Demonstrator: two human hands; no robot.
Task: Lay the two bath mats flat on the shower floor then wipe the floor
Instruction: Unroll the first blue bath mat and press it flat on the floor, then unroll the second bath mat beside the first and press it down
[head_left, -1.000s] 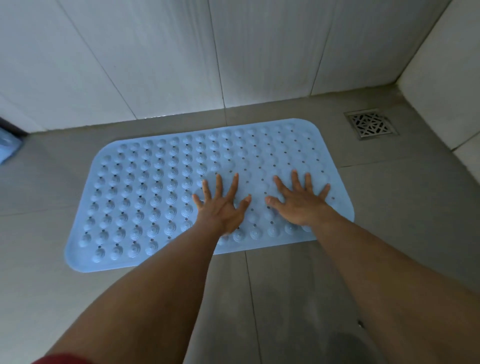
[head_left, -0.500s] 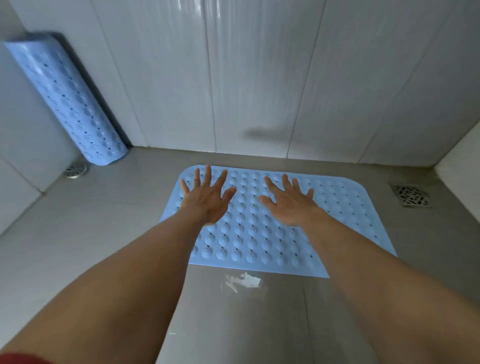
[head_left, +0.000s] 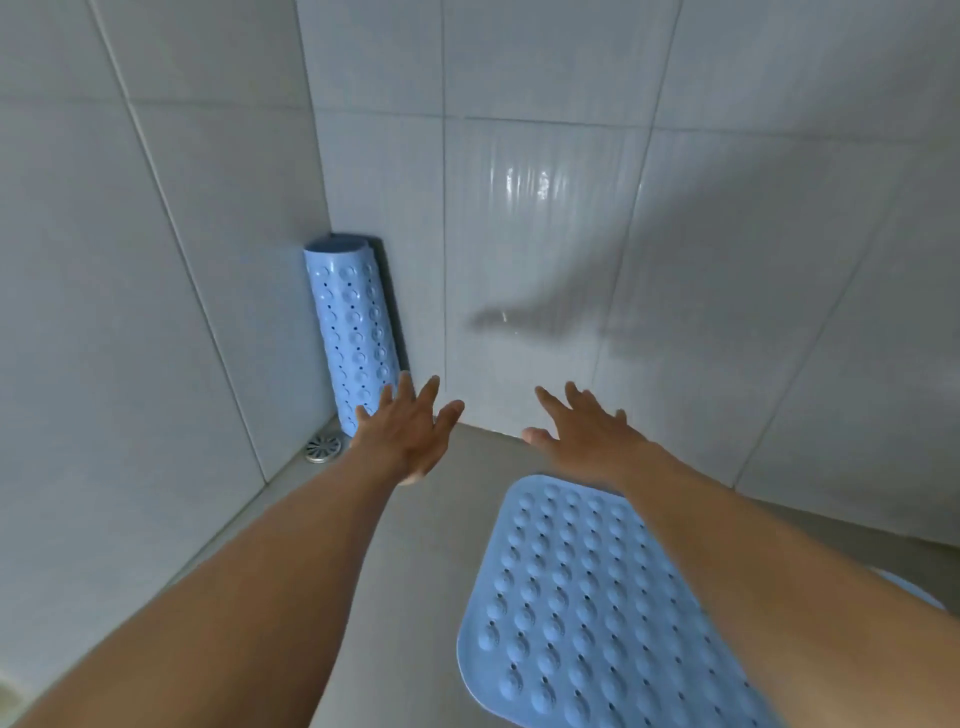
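Observation:
One light blue bath mat with round bumps lies flat on the grey shower floor, at lower right; my right forearm covers part of it. A second blue mat is rolled into a tube and stands upright in the wall corner. My left hand is raised with fingers spread, just right of the roll's lower end and holding nothing. My right hand is also spread and empty, in the air beyond the flat mat's far edge.
White tiled walls meet in the corner behind the rolled mat. A round metal drain sits in the floor at the foot of the roll. Bare grey floor lies between the drain and the flat mat.
Both hands have lifted off the flat mat and moved forward and left toward the corner. The view has swung left, bringing the rolled mat closer to centre.

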